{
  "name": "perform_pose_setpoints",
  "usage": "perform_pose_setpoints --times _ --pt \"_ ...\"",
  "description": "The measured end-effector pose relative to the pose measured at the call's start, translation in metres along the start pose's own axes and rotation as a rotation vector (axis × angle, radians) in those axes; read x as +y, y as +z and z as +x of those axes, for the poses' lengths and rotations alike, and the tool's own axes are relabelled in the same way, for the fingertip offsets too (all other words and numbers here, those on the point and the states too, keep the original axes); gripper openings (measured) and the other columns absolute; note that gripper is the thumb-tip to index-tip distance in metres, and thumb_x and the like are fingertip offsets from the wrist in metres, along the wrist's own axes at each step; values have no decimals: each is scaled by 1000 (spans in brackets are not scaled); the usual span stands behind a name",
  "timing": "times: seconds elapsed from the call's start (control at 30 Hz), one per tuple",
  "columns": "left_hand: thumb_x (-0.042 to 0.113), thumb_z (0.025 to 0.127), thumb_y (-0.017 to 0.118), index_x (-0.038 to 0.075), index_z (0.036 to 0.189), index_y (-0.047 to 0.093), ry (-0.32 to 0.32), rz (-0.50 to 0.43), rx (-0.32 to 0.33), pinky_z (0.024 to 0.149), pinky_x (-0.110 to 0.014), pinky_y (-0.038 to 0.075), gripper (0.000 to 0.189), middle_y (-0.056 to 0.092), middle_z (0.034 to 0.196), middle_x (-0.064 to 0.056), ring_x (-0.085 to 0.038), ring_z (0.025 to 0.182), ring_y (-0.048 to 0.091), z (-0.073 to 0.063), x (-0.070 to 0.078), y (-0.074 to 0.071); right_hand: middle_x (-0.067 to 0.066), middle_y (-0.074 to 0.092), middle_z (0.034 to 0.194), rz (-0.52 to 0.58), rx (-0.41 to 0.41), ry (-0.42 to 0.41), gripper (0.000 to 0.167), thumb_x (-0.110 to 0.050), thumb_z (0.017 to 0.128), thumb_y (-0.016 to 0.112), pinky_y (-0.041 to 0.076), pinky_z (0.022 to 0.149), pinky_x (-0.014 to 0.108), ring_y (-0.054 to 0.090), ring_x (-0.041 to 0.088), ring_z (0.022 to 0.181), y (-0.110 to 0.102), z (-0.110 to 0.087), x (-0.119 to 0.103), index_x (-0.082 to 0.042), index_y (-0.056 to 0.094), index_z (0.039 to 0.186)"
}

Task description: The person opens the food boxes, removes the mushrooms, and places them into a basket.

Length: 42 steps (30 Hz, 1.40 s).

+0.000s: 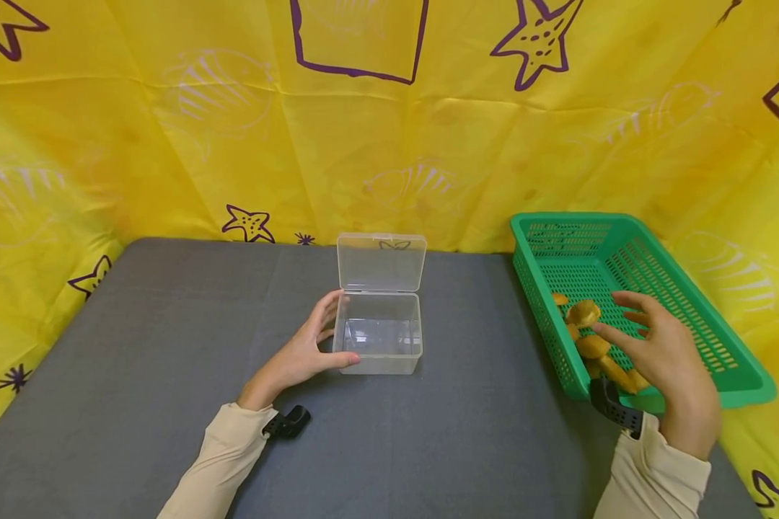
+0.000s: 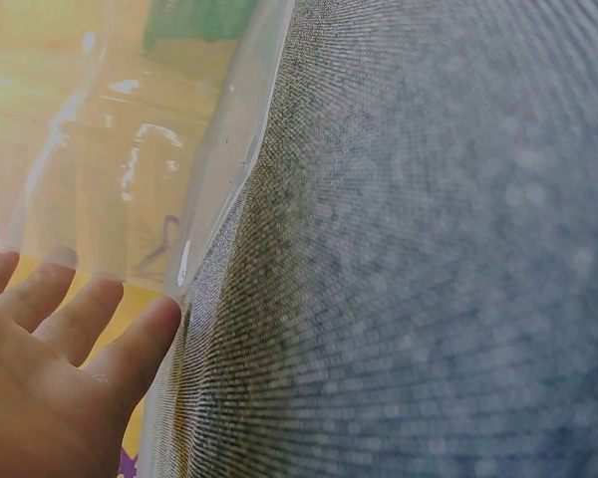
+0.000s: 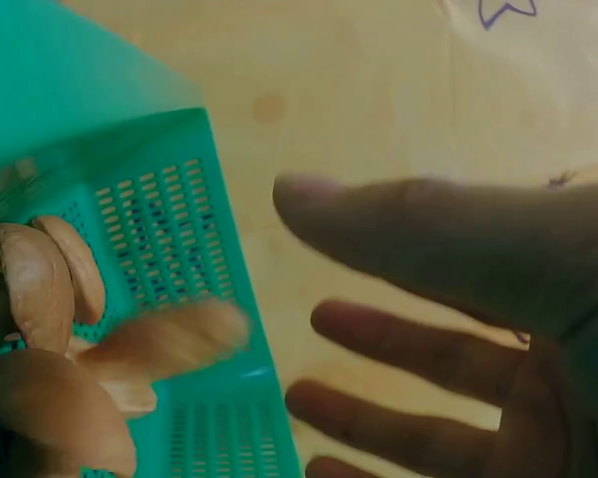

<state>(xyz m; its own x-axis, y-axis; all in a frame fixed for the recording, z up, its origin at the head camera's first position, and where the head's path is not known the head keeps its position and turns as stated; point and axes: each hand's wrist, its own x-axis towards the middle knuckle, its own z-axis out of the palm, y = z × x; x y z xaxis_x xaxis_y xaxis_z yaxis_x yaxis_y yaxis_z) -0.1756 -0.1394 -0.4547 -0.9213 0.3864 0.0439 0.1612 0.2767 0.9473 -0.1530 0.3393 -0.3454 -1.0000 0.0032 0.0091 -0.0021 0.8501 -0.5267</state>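
Observation:
A clear plastic box (image 1: 383,365) stands on the grey table with its hinged lid (image 1: 381,263) raised at the back. My left hand (image 1: 305,353) is at its left side, thumb over the front rim; in the left wrist view the straight fingers (image 2: 85,319) touch the clear wall. Above the green basket (image 1: 753,382) hovers my right hand (image 1: 665,353), fingers spread and holding nothing. Golden-brown oval pieces (image 1: 593,347), their exact kind unclear, lie along the basket's left side. One elongated piece (image 3: 169,339) looks blurred in the right wrist view.
Grey cloth (image 1: 169,324) covers the table. Behind it hangs a yellow curtain (image 1: 311,144) printed with starfish and fish, which also runs along both sides. The basket's perforated walls rise around the pieces at the table's right edge.

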Motion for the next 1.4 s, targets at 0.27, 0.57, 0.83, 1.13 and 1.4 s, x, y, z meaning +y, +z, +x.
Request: perform_pose_setpoints --times 0.27,0.57,0.83,1.13,1.4 --pt "21 82 82 18 158 8 -3 13 -9 118 -61 28 106 16 165 -14 -37 152 19 -2 3 0 33 46 144 -6 -3 -81 70 -37 97 64 41 92 68 44 59 123 2 -2 -18 -3 35 151" --pt "21 82 83 16 159 7 8 33 -12 119 -59 28 108 15 166 -15 -36 152 20 -3 5 -2 29 47 143 19 26 -193 62 -31 96 67 41 92 66 45 53 124 13 -2 -46 -7 42 148" --pt "21 88 76 16 158 9 15 26 19 120 -60 26 98 15 166 -13 -37 152 21 -5 8 -5 24 51 142 40 31 -306 56 -25 94 69 42 94 61 48 44 124 31 3 -67 -2 48 142" --pt "16 94 68 9 155 23 61 63 157 118 -59 30 76 30 160 -15 -35 149 28 -1 8 -7 22 45 148 43 -81 -328 55 -26 96 67 35 109 63 41 43 137 51 13 -85 -3 47 143" --pt "17 97 64 11 153 33 75 137 270 119 -57 31 65 33 158 -14 -38 146 33 4 7 -7 23 40 153 17 -105 -395 61 -23 93 71 32 113 61 36 43 141 76 28 -94 -1 46 144"
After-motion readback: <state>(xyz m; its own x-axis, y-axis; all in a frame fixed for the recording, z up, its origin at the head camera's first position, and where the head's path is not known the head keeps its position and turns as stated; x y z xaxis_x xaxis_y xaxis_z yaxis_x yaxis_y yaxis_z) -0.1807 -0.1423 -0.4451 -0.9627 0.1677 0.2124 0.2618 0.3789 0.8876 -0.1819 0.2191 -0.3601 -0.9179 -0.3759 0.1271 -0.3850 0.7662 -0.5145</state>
